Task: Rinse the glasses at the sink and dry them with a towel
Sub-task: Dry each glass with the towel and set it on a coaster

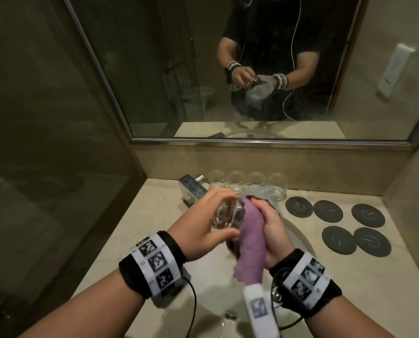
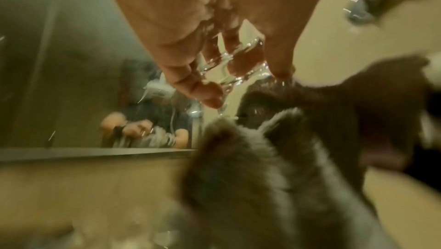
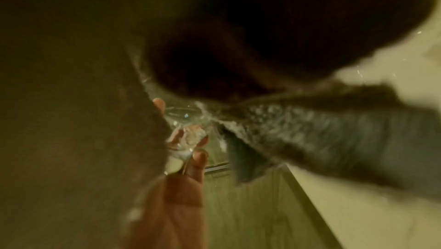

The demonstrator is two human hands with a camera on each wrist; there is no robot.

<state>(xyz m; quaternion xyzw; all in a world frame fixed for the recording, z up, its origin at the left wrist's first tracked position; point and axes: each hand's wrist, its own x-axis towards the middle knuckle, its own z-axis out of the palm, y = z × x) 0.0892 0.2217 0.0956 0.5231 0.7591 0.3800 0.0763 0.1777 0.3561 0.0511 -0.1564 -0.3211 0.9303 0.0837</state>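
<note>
Over the sink basin (image 1: 203, 296) my left hand (image 1: 231, 214) holds a clear glass (image 1: 218, 217) between thumb and fingers, tipped on its side. My right hand (image 1: 264, 215) grips a purple and grey towel (image 1: 250, 242) and presses it against the glass's open end. The towel's lower end hangs over the basin. In the left wrist view my fingers wrap the wet glass (image 2: 229, 64) with the towel (image 2: 262, 168) just below. The right wrist view is blurred, showing the glass (image 3: 186, 121) beside the towel (image 3: 334, 130).
Several clear glasses (image 1: 236, 182) stand in a row at the back of the counter, next to the chrome faucet (image 1: 192, 189). Several dark round coasters (image 1: 328, 211) lie on the right. A mirror (image 1: 252, 69) fills the wall behind. The drain (image 1: 230, 314) is near the front.
</note>
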